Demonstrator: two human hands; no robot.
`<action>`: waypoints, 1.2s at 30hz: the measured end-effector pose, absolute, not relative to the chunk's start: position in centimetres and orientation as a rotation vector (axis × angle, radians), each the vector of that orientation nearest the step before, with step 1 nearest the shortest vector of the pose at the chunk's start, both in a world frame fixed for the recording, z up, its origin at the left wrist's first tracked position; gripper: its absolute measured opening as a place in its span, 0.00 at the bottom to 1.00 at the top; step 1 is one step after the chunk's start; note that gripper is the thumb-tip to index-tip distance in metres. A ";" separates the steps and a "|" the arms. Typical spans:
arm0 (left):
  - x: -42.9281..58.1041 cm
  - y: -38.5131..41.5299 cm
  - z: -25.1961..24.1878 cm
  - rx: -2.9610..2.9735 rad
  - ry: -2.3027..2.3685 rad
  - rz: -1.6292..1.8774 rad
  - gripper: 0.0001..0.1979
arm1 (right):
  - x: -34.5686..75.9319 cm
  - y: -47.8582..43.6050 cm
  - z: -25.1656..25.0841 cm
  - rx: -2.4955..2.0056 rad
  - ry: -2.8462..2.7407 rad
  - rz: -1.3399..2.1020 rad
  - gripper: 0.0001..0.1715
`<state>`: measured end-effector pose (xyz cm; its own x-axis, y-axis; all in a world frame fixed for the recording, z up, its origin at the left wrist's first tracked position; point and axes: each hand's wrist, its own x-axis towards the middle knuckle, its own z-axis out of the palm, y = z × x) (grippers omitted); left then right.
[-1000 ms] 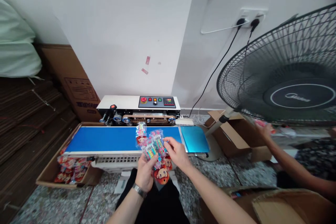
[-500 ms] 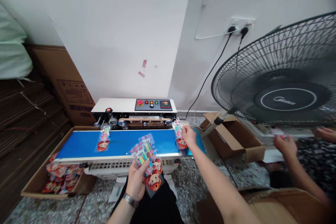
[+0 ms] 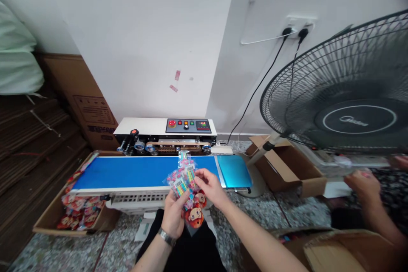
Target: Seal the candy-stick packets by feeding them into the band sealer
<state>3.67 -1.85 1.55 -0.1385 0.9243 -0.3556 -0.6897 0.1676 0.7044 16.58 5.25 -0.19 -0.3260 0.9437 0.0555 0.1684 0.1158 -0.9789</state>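
Observation:
My left hand [image 3: 174,216] grips a fanned bunch of clear plastic packets [image 3: 193,216], with bright striped contents, barcodes and a red-haired cartoon figure at the lower end. The thumb lies across their front. Fingers of my right hand [image 3: 211,188] pinch the edge of a packet on the right side of the bunch. Just behind, another packet [image 3: 184,157] lies on the blue conveyor belt [image 3: 137,172], its lower part hidden by the bunch. Along the belt's back stands a band sealing machine [image 3: 143,125] with a lit control panel [image 3: 188,126].
A carton [image 3: 60,231] of similar packets sits under the belt's left end. At right stand a large fan [image 3: 353,114], an open carton [image 3: 287,165] and another carton [image 3: 347,248] near me. Another person's hand [image 3: 365,185] shows at far right.
My right hand has left the packet at the belt's right end and come back to the bunch. That packet has travelled left; the one farther left is gone from its spot.

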 end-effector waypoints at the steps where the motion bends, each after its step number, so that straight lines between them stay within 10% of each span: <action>1: 3.7 -1.9 1.4 0.317 0.951 1.426 0.21 | 17.1 5.5 -0.5 -1.149 -1.566 1.224 0.17; 16: 2.6 -2.1 1.0 0.295 1.043 1.380 0.18 | 22.7 15.3 -3.1 -1.825 -1.614 0.698 0.13; 25: 3.0 -1.0 1.6 0.356 1.030 1.451 0.20 | 17.1 5.6 1.2 -1.065 -2.014 1.230 0.37; 31: 3.4 -1.1 1.8 0.257 0.911 1.409 0.18 | 17.0 4.1 1.1 -1.131 -1.867 1.166 0.18; 36: 2.8 -1.4 0.6 0.274 0.973 1.409 0.17 | 20.8 7.7 -2.0 -1.323 -1.405 1.063 0.23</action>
<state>2.82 -1.37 0.60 -0.1334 0.9047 -0.4047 -0.6987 0.2038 0.6858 20.82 7.73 -1.96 -0.0171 0.9984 0.0533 0.2202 0.0558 -0.9739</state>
